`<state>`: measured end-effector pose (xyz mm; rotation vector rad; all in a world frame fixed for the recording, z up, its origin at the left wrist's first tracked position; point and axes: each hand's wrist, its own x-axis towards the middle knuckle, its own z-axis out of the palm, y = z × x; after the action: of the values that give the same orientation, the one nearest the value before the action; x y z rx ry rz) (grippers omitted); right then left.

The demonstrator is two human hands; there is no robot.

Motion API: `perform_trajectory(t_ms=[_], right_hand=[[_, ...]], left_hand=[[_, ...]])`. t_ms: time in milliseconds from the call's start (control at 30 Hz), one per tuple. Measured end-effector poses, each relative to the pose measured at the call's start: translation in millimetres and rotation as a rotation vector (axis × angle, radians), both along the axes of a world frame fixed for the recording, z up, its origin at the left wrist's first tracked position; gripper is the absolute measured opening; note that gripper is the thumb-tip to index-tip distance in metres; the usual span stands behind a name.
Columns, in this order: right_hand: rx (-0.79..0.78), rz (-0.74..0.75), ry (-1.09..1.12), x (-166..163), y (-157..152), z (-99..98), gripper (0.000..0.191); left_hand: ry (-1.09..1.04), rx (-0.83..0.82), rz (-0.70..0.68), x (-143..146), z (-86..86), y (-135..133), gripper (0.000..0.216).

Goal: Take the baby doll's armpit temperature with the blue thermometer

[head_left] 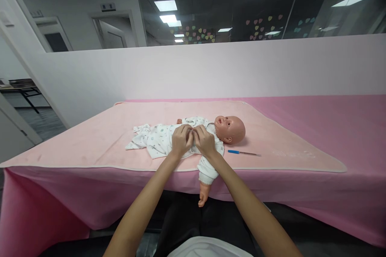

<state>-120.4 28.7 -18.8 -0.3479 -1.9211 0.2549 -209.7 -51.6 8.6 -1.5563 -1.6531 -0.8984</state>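
A baby doll lies on its back on the pale pink blanket (90, 144), its bare head (230, 128) pointing right. It wears a white printed romper (153, 140). One sleeved doll arm (206, 178) hangs over the table's front edge. My left hand (181, 139) and my right hand (204, 140) meet on the doll's chest, fingers curled and pinching the romper's front. What lies between the fingertips is hidden.
A thin blue-handled tool (241, 152) lies on the blanket just right of the doll. The blanket covers a table draped in a darker pink cloth (331, 120). A white partition wall (211, 68) stands behind, with glass above it.
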Motion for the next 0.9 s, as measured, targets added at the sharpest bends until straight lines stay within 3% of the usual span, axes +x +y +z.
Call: perform_trajectory(t_ms=[200,400,667,767,833,900], right_hand=[[-0.005,0.006,-0.001,-0.1,-0.1,0.1,0.022],[-0.001,-0.006,0.003,-0.7,1.1,-0.7,0.02],[-0.021,0.0,0.059,1.1,0.7,0.6,0.02],[-0.011,0.017,0.048,0.5,0.9,0.1,0.018],[-0.008,0.023,0.038,-0.1,1.1,-0.3,0.018],[-0.013,0.021,0.035,-0.7,1.1,-0.8,0.018]], left_hand=[[0.076,0.032,0.104,0.8,1.9,-1.5,0.01],[0.08,0.097,0.235,1.2,0.3,-9.3,0.029],[-0.223,0.355,0.486,-8.5,4.3,-21.6,0.037],[-0.17,0.294,0.413,-5.1,4.7,-21.0,0.023],[-0.049,0.165,0.301,-0.4,3.9,-18.5,0.014],[0.062,0.031,0.203,3.9,2.7,-15.2,0.019]])
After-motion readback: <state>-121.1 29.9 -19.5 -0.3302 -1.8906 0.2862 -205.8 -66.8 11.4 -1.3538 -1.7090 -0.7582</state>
